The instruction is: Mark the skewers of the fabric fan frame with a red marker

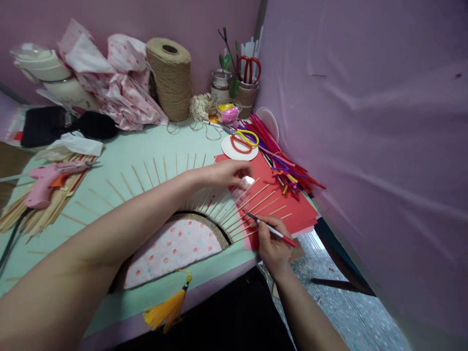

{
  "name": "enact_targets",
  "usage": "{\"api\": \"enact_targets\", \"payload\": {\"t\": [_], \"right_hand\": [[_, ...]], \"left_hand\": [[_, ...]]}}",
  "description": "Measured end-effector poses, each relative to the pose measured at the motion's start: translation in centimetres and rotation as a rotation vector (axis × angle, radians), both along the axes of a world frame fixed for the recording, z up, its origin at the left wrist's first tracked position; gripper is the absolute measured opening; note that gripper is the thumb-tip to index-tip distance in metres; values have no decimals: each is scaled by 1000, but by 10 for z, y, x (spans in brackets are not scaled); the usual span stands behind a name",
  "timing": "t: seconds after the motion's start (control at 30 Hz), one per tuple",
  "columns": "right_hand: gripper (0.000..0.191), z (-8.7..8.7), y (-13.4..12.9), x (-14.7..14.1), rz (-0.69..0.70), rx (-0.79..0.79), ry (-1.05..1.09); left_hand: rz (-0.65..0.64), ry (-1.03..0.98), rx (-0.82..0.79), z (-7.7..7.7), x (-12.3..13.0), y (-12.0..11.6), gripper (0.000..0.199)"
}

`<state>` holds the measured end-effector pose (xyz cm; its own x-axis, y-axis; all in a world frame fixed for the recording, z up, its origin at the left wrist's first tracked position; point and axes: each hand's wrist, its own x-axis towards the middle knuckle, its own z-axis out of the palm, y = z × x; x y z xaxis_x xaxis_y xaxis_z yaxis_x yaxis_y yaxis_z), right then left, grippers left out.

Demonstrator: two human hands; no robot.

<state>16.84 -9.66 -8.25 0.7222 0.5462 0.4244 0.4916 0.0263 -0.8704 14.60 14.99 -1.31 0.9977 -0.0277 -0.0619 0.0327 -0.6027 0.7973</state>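
My right hand is closed round a slim white-and-red pen, its dark tip pointing left over thin wooden sticks. My left hand reaches across, fingers pinched at a clear, shiny plastic piece with faint red marks, its exact kind unclear. The sticks fan out from a half-round panel of white cloth with small red prints, edged in twine and a black band. A yellow tassel hangs at its lower edge. My left forearm hides part of the panel and some sticks.
Red paper sheets lie under the right-hand sticks, with scissors on a white disc behind. Pipe cleaners are bundled at right. A pink glue gun rests on wooden strips at left. A twine spool stands at the back.
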Motion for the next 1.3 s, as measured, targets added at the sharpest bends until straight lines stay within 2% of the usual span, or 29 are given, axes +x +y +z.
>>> {"api": "enact_targets", "payload": {"t": [0.17, 0.27, 0.33, 0.43, 0.6, 0.77, 1.07, 1.3], "right_hand": [[11, -6, -2, -2, -41, 23, 107], [12, -7, -2, -2, -70, 52, 133], [12, -7, -1, -2, -86, 66, 136], [12, -8, -1, -2, -102, 74, 125], [10, -11, -2, -1, -111, 118, 67], [9, -14, -3, 0, -83, 137, 56], [8, -20, -3, 2, -147, 195, 31], [8, -22, -3, 4, -134, 201, 32]], "left_hand": [[85, -11, -331, 24, -16, 26, 29], [169, -48, -432, 36, -21, 32, 35], [169, -43, -457, 38, -20, 29, 35], [91, -11, -437, 31, -9, 15, 32], [-51, 41, -279, 5, 14, -15, 28], [-118, 134, -349, -12, 21, -30, 25], [-83, 144, -387, -19, 18, -32, 24], [-63, 169, -314, -11, 16, -42, 19]]}}
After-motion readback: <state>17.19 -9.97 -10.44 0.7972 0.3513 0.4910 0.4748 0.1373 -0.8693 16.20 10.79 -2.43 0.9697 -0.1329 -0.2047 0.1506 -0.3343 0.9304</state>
